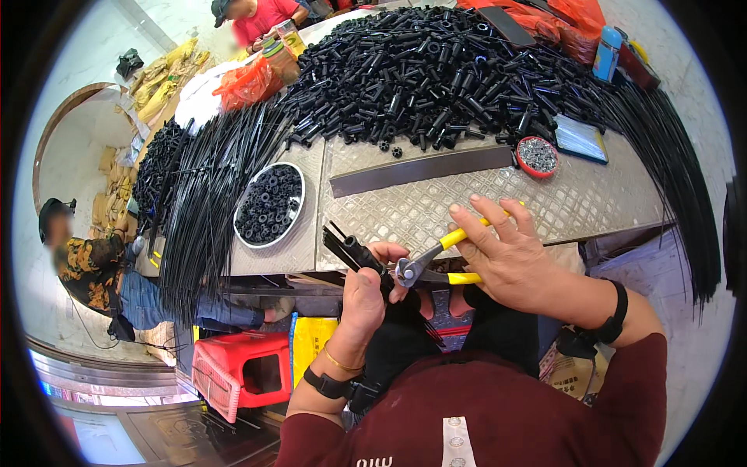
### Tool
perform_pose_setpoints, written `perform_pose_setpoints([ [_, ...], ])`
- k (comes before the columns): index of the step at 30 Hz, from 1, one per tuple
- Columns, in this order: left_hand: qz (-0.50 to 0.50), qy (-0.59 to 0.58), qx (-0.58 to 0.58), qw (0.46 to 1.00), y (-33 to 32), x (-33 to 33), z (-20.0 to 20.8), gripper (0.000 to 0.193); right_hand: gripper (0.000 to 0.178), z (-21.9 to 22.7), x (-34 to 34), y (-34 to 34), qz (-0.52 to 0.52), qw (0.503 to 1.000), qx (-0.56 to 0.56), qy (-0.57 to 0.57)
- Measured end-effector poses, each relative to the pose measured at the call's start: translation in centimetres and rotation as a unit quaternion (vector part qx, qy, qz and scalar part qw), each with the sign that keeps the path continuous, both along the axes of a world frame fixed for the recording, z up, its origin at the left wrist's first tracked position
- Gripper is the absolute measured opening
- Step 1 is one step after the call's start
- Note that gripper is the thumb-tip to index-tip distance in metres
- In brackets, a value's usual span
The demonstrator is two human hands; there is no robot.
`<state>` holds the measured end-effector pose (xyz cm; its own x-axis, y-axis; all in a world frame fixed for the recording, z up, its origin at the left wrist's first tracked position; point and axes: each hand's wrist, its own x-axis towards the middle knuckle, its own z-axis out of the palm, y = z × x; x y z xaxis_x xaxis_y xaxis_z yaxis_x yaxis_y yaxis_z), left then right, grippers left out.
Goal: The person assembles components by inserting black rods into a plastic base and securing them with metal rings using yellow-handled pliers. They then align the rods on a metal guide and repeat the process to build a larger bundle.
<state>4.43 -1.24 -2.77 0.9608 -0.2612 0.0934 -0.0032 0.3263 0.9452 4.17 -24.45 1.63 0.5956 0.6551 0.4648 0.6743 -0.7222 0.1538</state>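
My left hand (364, 300) is closed round a bundle of thin black rods (339, 247) and a short black tubular fitting (359, 253). In my right hand (510, 257) is a pair of pliers (416, 268) with yellow-sleeved handles. Its fingers stretch along the upper handle, and the two handles are spread apart. The metal jaws are right beside the left hand's fingertips, at the fitting. Whether the jaws touch a rod is hidden by the fingers. Both hands are above my lap, just in front of the table's near edge.
On the patterned table (420, 206) lie a big heap of black tubular fittings (436, 70), a metal bar (420, 171), a white bowl (236, 222) of black rings, a red dish (537, 175) of small metal parts and long black rods (226, 171). A red plastic stool (214, 373) and two people are nearby.
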Motion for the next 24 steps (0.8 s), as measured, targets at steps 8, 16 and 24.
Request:
perform_pose_setpoints([
  [8,-0.002,0.003,0.008,1.000,0.2,0.2,-0.1,0.085,0.040,0.1,0.7,-0.2,0.026,0.999,-0.032,0.022],
  [16,0.015,0.011,0.049,0.999,0.0,0.6,-0.1,0.063,0.028,4.1,1.1,-1.1,0.075,0.994,-0.071,0.031],
  [24,-0.160,-0.048,0.140,0.976,-0.1,-0.5,0.9,0.041,0.043,-1.7,0.2,-4.4,0.025,0.323,0.181,0.929],
])
